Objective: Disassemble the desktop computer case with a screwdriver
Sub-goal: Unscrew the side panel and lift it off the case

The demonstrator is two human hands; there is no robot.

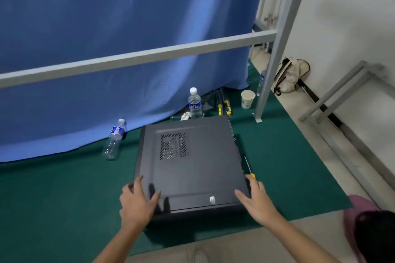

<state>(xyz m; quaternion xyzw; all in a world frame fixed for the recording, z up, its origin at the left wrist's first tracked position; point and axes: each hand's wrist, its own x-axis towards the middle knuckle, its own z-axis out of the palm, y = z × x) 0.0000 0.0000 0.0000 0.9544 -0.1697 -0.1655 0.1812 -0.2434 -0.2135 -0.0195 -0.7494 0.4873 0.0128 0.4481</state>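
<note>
Black case (192, 164) flat | left hand (136, 203), right hand (256, 200) spread, gripping near corners

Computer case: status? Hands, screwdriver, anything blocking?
Left hand and right hand open, on near corners of computer case, lying flat, side panel on. Screwdriver lies at its right edge, ungripped. Nothing blocking.

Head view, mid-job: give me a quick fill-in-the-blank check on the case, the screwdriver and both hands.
1. The computer case lies flat on the ____ mat.
2. The screwdriver lies along the case's ____ edge.
3. The left hand and right hand both rest on the case's ____ corners.
4. The bottle left of the case leans against the ____ curtain.

Missing words: green; right; near; blue
</note>
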